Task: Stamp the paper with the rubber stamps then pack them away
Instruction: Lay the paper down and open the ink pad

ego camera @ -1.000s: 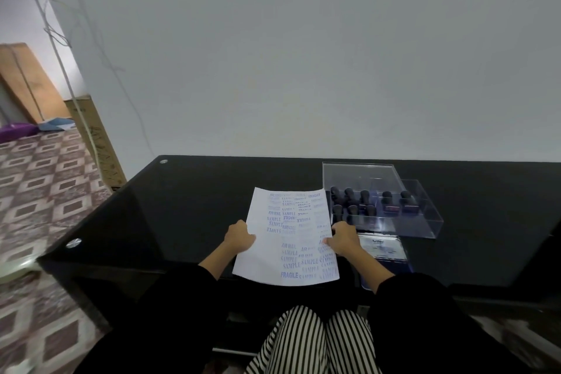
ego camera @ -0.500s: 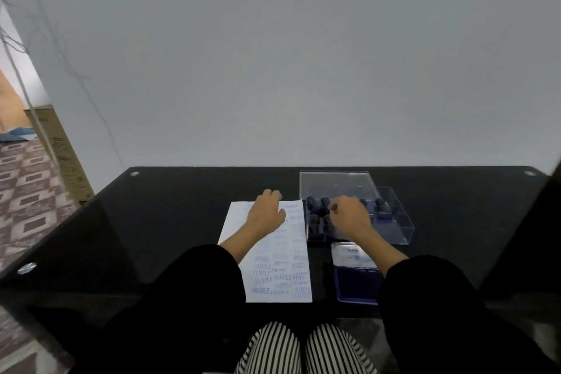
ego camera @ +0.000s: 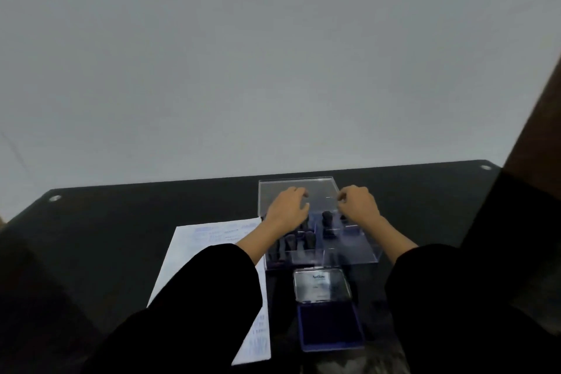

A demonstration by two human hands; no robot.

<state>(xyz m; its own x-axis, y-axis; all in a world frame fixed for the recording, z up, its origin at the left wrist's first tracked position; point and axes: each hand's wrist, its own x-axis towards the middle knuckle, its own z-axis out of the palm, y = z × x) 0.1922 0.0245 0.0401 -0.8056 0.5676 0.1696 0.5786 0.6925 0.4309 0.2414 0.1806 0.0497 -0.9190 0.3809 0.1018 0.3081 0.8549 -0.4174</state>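
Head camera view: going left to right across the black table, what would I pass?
Left metal stud → stamped paper → left hand → right hand → right metal stud. The clear stamp box and ink pad overlap the hands sideways, so they are left out.

Above clear box (ego camera: 352, 252) beside paper (ego camera: 206, 249), left hand (ego camera: 287, 210) and right hand (ego camera: 358, 207) hover

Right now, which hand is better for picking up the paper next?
Probably left. The paper lies left of the clear box, partly under the left forearm, near the left hand. The right hand is over the box's right side, farther away.
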